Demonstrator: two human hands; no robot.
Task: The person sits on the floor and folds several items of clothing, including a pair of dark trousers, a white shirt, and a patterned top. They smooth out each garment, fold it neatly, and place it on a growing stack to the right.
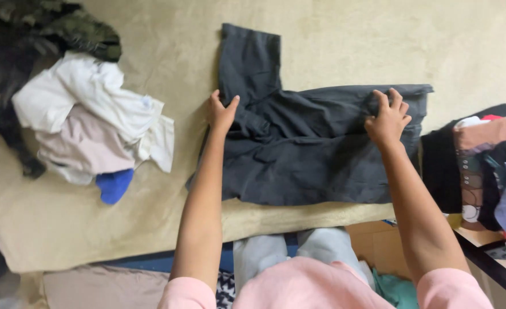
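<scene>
A dark grey pair of trousers lies spread on a beige bed sheet, one leg bent away toward the top. My left hand pinches the fabric at the crotch bend, fingers closed on the cloth. My right hand rests on the waistband end at the right, fingers curled and gripping the fabric's upper edge. Both arms reach out from pink sleeves.
A heap of clothes in white, pale pink and blue lies at the left, with a camouflage garment behind it. A second pile of mixed coloured clothes sits at the right edge. Below the bed is a cardboard box.
</scene>
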